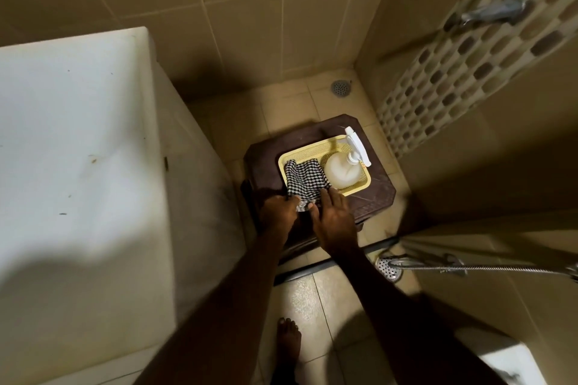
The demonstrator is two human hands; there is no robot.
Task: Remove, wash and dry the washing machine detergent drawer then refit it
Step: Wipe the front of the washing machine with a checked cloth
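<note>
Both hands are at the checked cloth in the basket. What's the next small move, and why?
Probably lift the checked cloth up out of the yellow basket. The left hand already grips its near edge where it hangs over the rim, and the right hand rests beside it with fingers on the cloth. The spray bottle stands right beside the cloth, so lift toward yourself to avoid tipping it.

Dim beige-tiled bathroom corner: mosaic strip point(450, 78) on right wall, round floor drain point(340, 88), brown plastic stool point(266, 162).
</note>
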